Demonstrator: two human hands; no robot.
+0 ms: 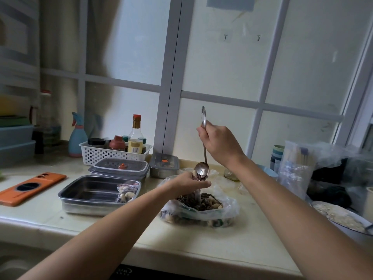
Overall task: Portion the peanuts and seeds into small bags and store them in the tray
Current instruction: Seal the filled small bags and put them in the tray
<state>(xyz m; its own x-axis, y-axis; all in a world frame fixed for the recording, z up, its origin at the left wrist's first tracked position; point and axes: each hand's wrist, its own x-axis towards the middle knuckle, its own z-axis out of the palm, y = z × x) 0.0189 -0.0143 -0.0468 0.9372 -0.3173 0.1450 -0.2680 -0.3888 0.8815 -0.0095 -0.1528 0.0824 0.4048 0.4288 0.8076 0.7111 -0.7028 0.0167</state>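
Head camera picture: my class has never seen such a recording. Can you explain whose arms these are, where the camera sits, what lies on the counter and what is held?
There is no machine: a person wears one camera on the head, looking down at their own two hands. The right hand holds a metal spoon tipped over a small bag that the left hand grips at its top. Below lies a big bag of peanuts and seeds. Left of it, a steel tray holds one filled bag on the counter.

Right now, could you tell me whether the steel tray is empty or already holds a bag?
Not empty: one small filled bag lies in the steel tray at its right end; the rest shows bare metal.
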